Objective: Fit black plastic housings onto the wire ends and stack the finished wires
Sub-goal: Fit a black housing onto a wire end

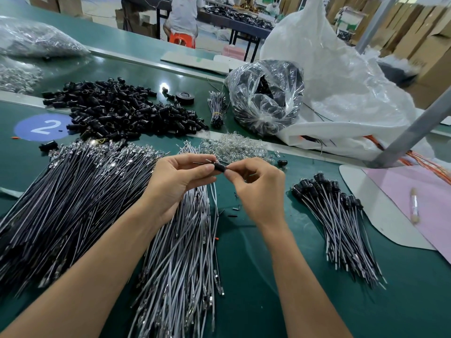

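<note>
My left hand pinches a small black plastic housing between thumb and fingers, above the green bench. My right hand pinches the housing's right end with thumb and forefinger. A thin wire hangs down from between the hands. Loose black housings lie heaped at the back. Black wires lie in a big pile on the left, and grey wires lie below my hands. Finished wires with housings are stacked on the right.
A heap of small clear bulbs lies just behind my hands. A clear bag of black parts and a large white sack stand at the back right. A tied wire bundle and a tape roll lie nearby.
</note>
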A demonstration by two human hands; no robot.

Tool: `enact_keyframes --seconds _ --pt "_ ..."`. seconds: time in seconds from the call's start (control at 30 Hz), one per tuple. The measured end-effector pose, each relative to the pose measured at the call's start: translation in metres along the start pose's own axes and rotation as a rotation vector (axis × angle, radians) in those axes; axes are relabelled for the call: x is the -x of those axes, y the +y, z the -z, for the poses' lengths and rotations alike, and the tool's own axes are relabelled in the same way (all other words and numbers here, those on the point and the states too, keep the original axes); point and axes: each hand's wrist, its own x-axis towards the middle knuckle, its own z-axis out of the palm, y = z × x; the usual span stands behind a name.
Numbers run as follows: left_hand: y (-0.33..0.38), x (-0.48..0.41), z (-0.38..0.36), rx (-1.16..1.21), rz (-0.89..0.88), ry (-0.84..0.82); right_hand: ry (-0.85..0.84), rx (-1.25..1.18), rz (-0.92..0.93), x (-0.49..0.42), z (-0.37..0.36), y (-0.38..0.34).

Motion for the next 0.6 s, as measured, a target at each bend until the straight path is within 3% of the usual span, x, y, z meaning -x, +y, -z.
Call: enact_keyframes --seconds 0.23,0.6 --pt "0.0005 0.0001 0.001 -0.004 -0.009 -0.011 -0.035 -0.057 -0.053 0.0005 0.0005 0.0002" --pt "0.0023 -0.0007 0.001 -0.069 -0.02 -0.017 -0.018 -0.045 0.011 -0.0023 0.0076 -0.0004"
